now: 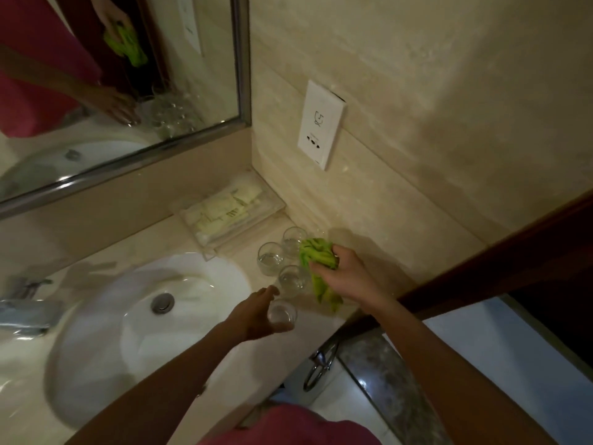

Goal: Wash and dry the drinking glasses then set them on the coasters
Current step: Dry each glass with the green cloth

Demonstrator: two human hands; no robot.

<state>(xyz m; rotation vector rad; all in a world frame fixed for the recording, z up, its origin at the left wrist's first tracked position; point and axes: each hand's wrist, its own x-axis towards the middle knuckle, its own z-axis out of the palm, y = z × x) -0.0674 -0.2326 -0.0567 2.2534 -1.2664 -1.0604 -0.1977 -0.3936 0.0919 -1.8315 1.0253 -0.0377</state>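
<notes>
Several clear drinking glasses stand upright on the beige counter right of the sink. My left hand (256,313) grips the nearest glass (282,315) at its side, close to the counter's front edge. Behind it stand three more: one glass (292,281), another glass (271,258) and the farthest glass (293,240). My right hand (343,274) holds a bunched green cloth (316,258) just right of those glasses, with its tail hanging toward the counter. No coasters show in this view.
A white oval sink (199,284) with a metal drain (163,302) and a tap (25,308) lies to the left. A clear tray of sachets (231,210) sits in the corner under the mirror (112,75). A wall socket (321,123) is above.
</notes>
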